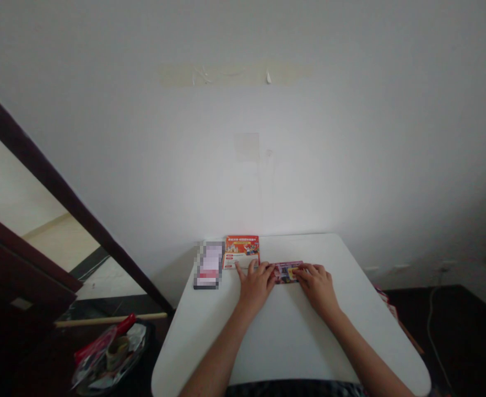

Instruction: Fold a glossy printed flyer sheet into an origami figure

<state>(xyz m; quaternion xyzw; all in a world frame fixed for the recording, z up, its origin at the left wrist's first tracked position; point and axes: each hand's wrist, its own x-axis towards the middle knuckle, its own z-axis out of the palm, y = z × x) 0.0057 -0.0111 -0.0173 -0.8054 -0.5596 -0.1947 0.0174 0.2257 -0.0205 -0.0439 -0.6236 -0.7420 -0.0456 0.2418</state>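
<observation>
A small purple and pink printed card point(285, 273) lies on the white table point(284, 336), between my two hands. My left hand point(255, 285) has its thumb side at the card's left end, while its outer fingers spread toward a red and white printed leaflet point(242, 248). At the right end, my right hand point(318, 286) pinches the card, its fingertips over a yellow patch. Both hands rest low, close to the tabletop. What lies under the fingers is hidden. The leaflet sits flat at the back of the table, its lower edge by my left fingertips.
A phone-like device with a blurred screen point(210, 264) lies at the table's left edge. The wall point(350, 138) stands directly behind the table. A filled trash bin point(114, 358) is on the floor at left, near a dark door frame point(73, 198). A cable point(430, 325) hangs at right.
</observation>
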